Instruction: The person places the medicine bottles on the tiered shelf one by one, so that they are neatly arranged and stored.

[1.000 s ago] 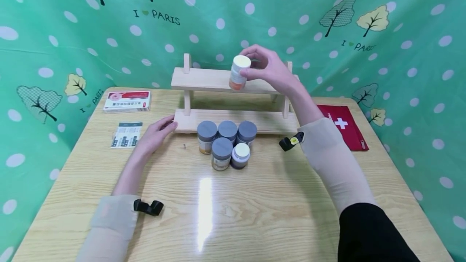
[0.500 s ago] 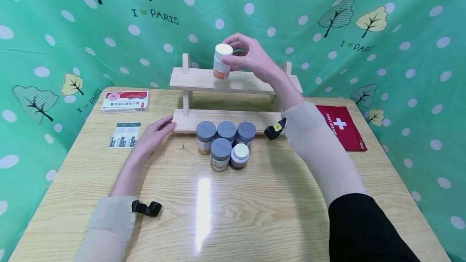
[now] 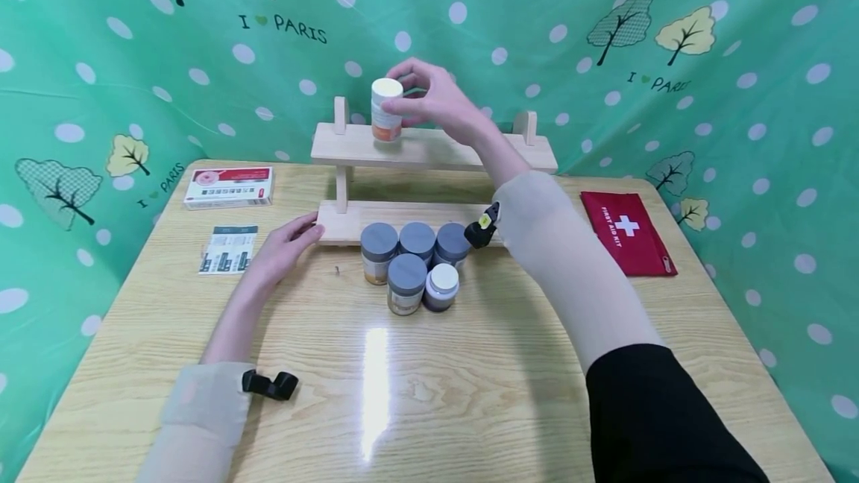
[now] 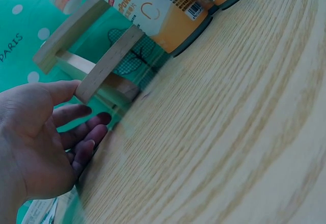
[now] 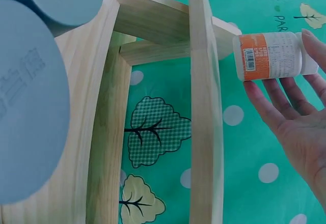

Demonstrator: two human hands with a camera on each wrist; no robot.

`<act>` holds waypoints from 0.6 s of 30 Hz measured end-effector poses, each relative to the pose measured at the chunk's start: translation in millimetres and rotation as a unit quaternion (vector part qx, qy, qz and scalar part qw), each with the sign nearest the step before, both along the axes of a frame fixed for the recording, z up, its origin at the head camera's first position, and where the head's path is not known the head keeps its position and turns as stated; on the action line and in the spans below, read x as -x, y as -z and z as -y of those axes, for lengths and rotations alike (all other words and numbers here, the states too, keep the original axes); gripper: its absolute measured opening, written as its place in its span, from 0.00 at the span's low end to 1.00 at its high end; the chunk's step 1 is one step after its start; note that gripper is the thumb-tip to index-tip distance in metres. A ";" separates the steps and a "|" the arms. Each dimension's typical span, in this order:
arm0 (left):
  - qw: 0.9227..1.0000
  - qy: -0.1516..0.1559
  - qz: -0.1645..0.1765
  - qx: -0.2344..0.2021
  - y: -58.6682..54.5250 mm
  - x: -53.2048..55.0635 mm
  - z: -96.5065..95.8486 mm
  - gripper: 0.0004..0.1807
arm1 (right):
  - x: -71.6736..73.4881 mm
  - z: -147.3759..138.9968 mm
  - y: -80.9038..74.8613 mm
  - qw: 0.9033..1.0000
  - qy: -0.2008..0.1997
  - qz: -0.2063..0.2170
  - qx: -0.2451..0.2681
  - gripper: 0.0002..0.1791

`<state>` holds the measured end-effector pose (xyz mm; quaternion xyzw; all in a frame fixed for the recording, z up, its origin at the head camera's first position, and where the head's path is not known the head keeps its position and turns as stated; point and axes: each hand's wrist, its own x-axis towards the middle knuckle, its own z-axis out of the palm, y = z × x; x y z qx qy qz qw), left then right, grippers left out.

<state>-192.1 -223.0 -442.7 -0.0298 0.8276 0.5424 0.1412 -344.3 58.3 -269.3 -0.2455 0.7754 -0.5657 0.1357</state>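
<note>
A white pill bottle [image 3: 385,114] with an orange band is held upright in my right hand [image 3: 439,103], thumb in front and fingers behind. It is just over the left part of the upper tier of a two-tier wooden shelf [image 3: 456,147]. In the right wrist view, a gap shows between the bottle [image 5: 270,56] and the shelf board. My left hand [image 3: 282,248] touches the left end of the lower tier. The left wrist view shows the thumb of that hand [image 4: 38,132] against the board [image 4: 109,63], its other fingers loosely bent below.
Several grey-lidded jars [image 3: 406,274] and a white-capped bottle [image 3: 442,285] cluster before the lower tier. A medicine box [image 3: 230,187] and a printed packet [image 3: 228,250] lie left. A red first aid pouch [image 3: 627,233] lies right. Green cloth [image 3: 416,21] hangs behind.
My right hand has carried the pill bottle leftward, from the middle of the upper tier to its left part. The left hand stays at the shelf's end.
</note>
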 end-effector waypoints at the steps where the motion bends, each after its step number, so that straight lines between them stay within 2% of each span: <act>1: 1.000 0.001 0.000 0.001 -0.3 0.0 -0.1 0.43 | 0.5 0.8 1.0 1.000 0.001 0.003 -0.001 0.23; 12: 1.000 0.005 -0.009 0.008 2.8 4.4 0.6 0.39 | 4.4 4.1 11.3 1.000 0.006 0.017 -0.012 0.23; 18: 1.000 0.008 -0.009 0.010 -0.1 1.4 0.6 0.41 | 5.1 7.2 13.3 1.000 0.006 0.017 -0.024 0.23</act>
